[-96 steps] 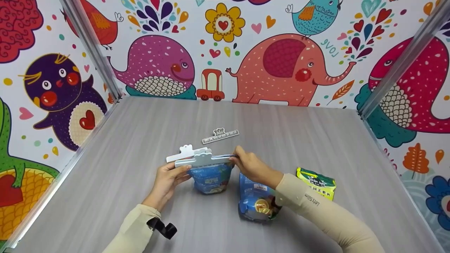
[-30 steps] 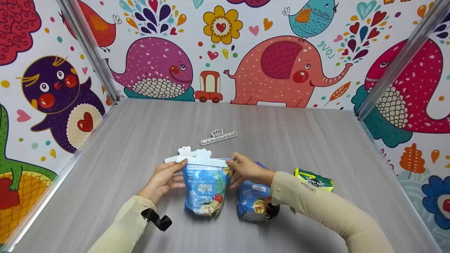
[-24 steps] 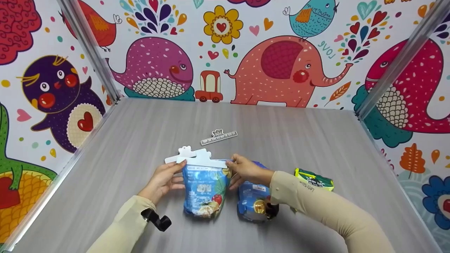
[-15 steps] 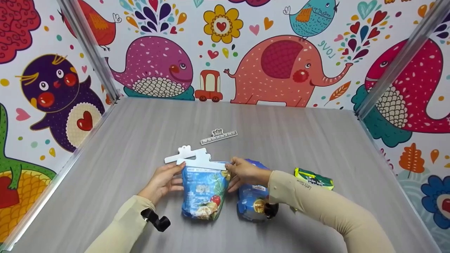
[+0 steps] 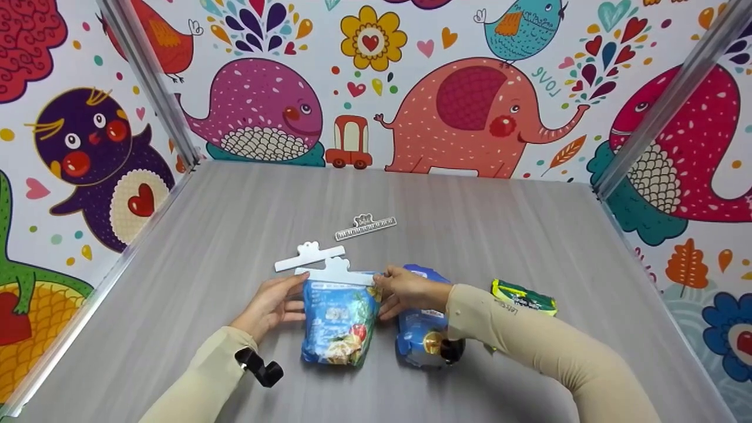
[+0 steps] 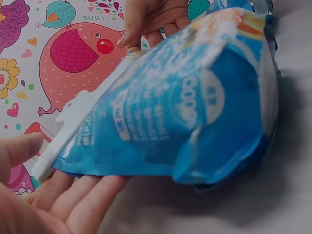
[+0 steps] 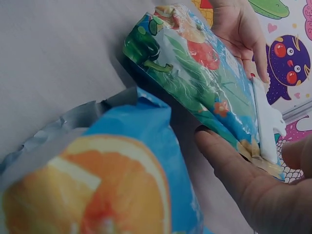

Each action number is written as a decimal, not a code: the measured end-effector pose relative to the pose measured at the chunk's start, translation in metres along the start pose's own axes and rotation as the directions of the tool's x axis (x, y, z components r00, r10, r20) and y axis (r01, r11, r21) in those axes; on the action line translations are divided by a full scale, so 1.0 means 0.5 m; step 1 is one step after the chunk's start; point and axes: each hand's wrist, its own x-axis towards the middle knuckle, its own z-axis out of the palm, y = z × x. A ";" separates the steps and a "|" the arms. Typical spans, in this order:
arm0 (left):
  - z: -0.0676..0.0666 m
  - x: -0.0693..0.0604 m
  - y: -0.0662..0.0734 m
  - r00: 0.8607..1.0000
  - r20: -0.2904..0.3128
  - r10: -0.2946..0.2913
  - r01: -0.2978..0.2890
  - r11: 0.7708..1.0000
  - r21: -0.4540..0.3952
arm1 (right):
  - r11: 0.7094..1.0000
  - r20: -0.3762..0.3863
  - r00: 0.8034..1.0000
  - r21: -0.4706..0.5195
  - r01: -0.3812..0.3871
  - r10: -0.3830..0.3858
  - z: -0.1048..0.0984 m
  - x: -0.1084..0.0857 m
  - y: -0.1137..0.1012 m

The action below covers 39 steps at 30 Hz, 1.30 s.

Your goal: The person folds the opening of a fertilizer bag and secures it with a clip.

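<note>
A blue food pouch point(image 5: 338, 323) stands on the table with a white bag clip point(image 5: 338, 272) across its top edge. My left hand point(image 5: 273, 302) pinches the clip's left end by the thumb, with the other fingers spread behind the pouch. At the clip's right end, my right hand point(image 5: 411, 288) pinches the corner. In the right wrist view, its index finger lies along the pouch's side, and vegetables are printed on the pouch point(image 7: 195, 68). The left wrist view shows the pouch's blue back panel point(image 6: 161, 126) above the left fingers.
A second white clip point(image 5: 308, 255) lies just behind the pouch, and a piano-key-patterned clip point(image 5: 365, 227) lies farther back. Another blue pouch point(image 5: 420, 335) stands to the right, partly under the right forearm. Beyond that forearm is a yellow-green packet point(image 5: 524, 296). Patterned walls enclose the table.
The pouch has swung from tipped back to upright, its printed face now showing, and has come nearer with both hands. The clip sits across its top, clear of the second white clip.
</note>
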 end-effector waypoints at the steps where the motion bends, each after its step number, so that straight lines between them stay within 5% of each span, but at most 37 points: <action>1: 0.000 0.001 -0.001 1.000 -0.003 -0.004 0.004 1.000 0.001 | 1.000 0.002 1.000 -0.001 -0.005 0.005 0.000 0.001 0.001; 12: -0.006 0.002 -0.013 0.999 0.006 -0.040 0.040 0.998 0.038 | 0.997 -0.012 0.998 0.019 -0.069 0.069 0.007 0.004 0.005; 21: -0.013 0.001 -0.022 0.998 0.034 -0.045 0.043 0.997 0.062 | 0.996 0.057 0.995 -0.019 -0.082 0.083 0.008 0.010 0.009; 39: -0.014 -0.016 -0.004 0.995 0.067 -0.075 0.063 0.984 0.165 | 0.979 0.104 0.978 -0.117 -0.168 0.181 -0.004 0.014 0.008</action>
